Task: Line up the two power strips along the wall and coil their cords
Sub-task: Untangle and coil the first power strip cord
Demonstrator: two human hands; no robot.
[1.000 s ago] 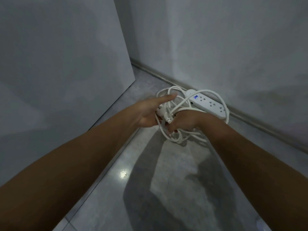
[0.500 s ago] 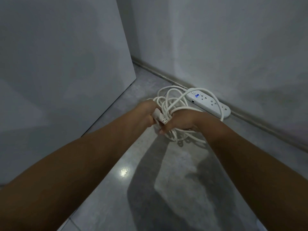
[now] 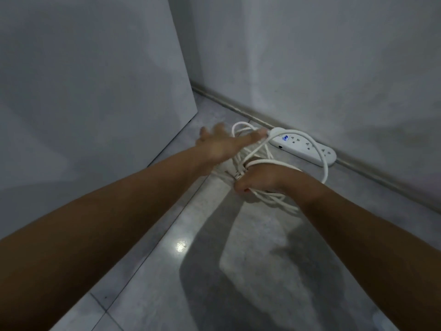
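Right hand (image 3: 260,179) grips the cord (image 3: 321,161) coil just in front of the power strip (image 3: 307,145) at the wall, left hand (image 3: 223,145) splayed wide; risk: loose loops snag and drag it askew.

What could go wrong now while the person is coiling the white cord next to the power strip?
1. The right hand grips the bundle of thin white cord, but the left hand is open, so the loose loops may spring apart.
2. One loop lies over the white plastic power strip by the wall; pulling could drag the strip out of line.
3. The loops look uneven and may tangle.
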